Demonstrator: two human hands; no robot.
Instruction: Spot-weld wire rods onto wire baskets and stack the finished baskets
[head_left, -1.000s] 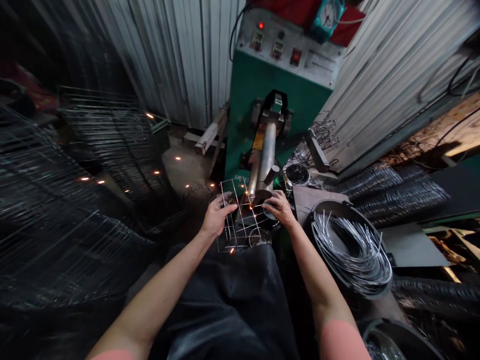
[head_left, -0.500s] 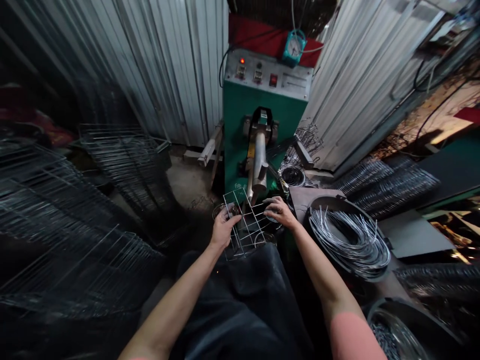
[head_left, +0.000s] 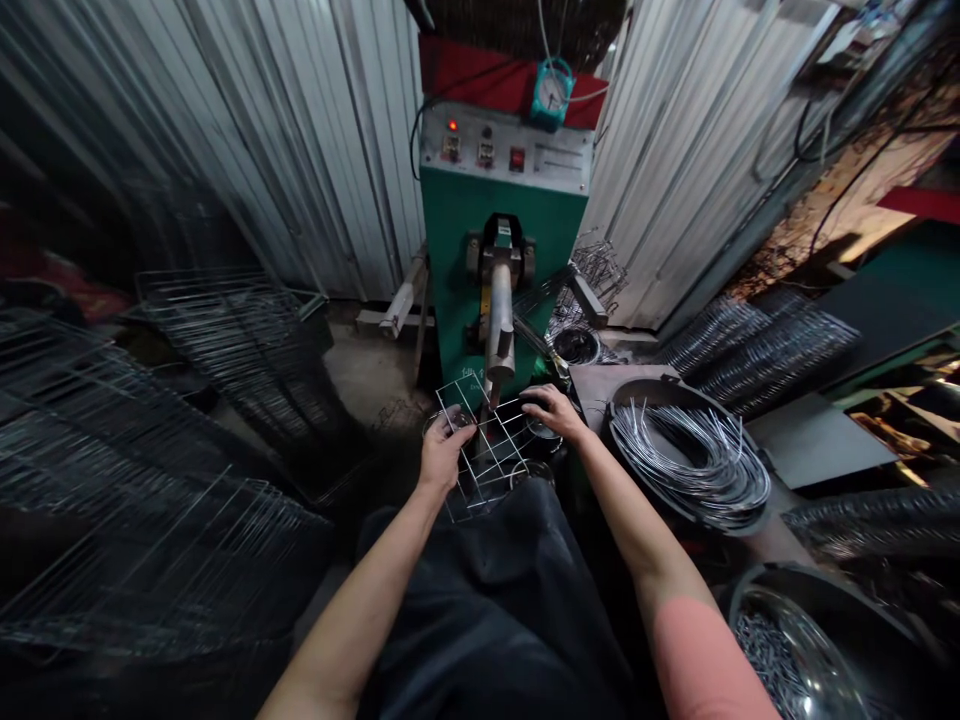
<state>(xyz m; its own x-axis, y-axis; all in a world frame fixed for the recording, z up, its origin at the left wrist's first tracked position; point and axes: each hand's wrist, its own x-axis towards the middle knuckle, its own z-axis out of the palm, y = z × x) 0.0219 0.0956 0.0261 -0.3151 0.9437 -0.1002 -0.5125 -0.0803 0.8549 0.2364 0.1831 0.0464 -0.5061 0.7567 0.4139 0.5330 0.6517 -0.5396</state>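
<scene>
Dark cloth (head_left: 487,610) over the lap, nearest; presumably guards the legs. Low right, loose short metal pieces (head_left: 765,655) in a bright bowl, set close to the right arm, likely for easy reach. Beyond the knees, 1 wire grid (head_left: 504,425) between the 2 hands, tilted, its far part just below the machine's arm. Left hand (head_left: 444,450): thumb and fingers pinched on the grid's left side, probably to govern its angle. Right hand (head_left: 553,412): fingers curled near the end of a cross wire; cannot tell whether it grips. Hands at opposite sides, which seems meant to keep fingers off the tip while steadying the frame. Small round dishes (head_left: 541,430) under and beside the grid, contents too dark. Right, apparently on a grey counter (head_left: 600,385), 1 black tub (head_left: 664,392) of bent bright wires (head_left: 690,480), loose ends upward, handy for picking. Left, stacked racks (head_left: 225,330), blurred. Ahead, green machine (head_left: 551,220), cylindrical arm (head_left: 501,300) jutting toward the lap; red lamp (head_left: 452,126) lit. Above, teal clock (head_left: 551,97), facing the worker. Behind, corrugated wall (head_left: 300,130).
</scene>
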